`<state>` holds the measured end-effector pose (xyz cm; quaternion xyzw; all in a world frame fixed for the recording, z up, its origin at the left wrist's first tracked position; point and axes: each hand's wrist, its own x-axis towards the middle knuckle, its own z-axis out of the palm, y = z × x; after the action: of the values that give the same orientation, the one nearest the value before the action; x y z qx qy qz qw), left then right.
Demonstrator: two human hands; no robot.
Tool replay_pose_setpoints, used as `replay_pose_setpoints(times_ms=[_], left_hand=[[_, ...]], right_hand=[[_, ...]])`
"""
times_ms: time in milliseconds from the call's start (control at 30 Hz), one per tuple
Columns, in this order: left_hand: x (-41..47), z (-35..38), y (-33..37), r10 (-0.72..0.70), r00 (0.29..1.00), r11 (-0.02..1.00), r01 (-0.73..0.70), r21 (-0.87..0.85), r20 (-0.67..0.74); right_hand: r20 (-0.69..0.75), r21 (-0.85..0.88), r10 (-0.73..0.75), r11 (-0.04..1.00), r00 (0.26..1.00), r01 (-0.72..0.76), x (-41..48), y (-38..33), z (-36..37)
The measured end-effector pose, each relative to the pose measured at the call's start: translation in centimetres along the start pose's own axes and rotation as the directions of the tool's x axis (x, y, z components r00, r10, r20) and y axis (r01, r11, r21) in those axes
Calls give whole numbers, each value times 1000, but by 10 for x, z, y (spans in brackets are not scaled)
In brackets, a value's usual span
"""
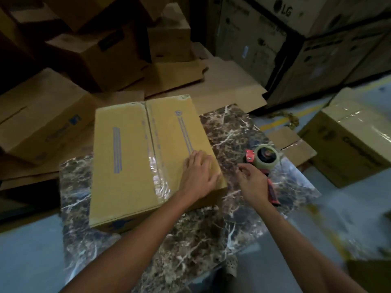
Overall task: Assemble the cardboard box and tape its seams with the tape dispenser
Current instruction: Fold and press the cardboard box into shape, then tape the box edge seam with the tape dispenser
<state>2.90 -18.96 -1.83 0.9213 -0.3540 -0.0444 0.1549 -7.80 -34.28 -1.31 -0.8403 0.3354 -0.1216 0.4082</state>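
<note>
A yellow-brown cardboard box (pixel 127 157) with blue print lies flat on the marble-patterned table (pixel 190 240), its two top flaps closed. Clear tape (pixel 157 172) runs along the middle seam and shines near the front edge. My left hand (pixel 200 173) rests palm down on the box's near right corner, fingers spread. A red tape dispenser (pixel 265 160) with a roll of clear tape lies on the table to the right of the box. My right hand (pixel 252 186) hovers over its red handle, fingers loosely curled; I cannot tell whether it grips the handle.
Flattened cardboard sheets (pixel 222 81) and stacked cartons (pixel 95 45) crowd the area behind the table. Large printed cartons (pixel 296 39) stand at the back right. A taped carton (pixel 349 140) sits on the grey floor to the right.
</note>
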Motion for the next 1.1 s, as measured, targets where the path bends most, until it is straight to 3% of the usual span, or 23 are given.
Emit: replay_pose_setpoints(times_ms=[167, 333, 500, 567, 633, 700, 767, 867, 967, 1100], left_hand=[[23, 20, 26, -158, 987, 987, 156, 45, 33], [41, 26, 43, -233, 973, 969, 233, 82, -7], [49, 34, 51, -269, 962, 955, 273, 118, -50], [50, 36, 49, -281, 958, 948, 287, 137, -60], [50, 38, 48, -288, 955, 943, 295, 157, -67], [50, 39, 47, -289, 954, 941, 298, 159, -78], [51, 38, 47, -290, 952, 939, 302, 162, -92], [49, 36, 47, -282, 952, 941, 299, 158, -121], [49, 35, 44, -282, 947, 950, 298, 90, -151], [45, 25, 46, -338, 895, 923, 255, -288, -292]], right_hand=[[15, -200, 260, 947, 965, -252, 30, 66, -31], [37, -296, 440, 862, 897, -411, 60, 125, -36], [183, -142, 503, 864, 845, -484, 87, 137, -36], [313, 76, 582, 773, 751, -630, 100, 142, -34], [514, 220, 610, 586, 603, -780, 109, 146, -31], [692, 221, 565, 426, 449, -877, 112, 145, -30], [783, 225, 488, 355, 385, -907, 117, 142, -29], [822, 269, 409, 333, 395, -904, 119, 134, -29], [794, 304, 393, 405, 464, -862, 115, 126, -31], [713, 412, 255, 601, 653, -685, 114, 99, -46]])
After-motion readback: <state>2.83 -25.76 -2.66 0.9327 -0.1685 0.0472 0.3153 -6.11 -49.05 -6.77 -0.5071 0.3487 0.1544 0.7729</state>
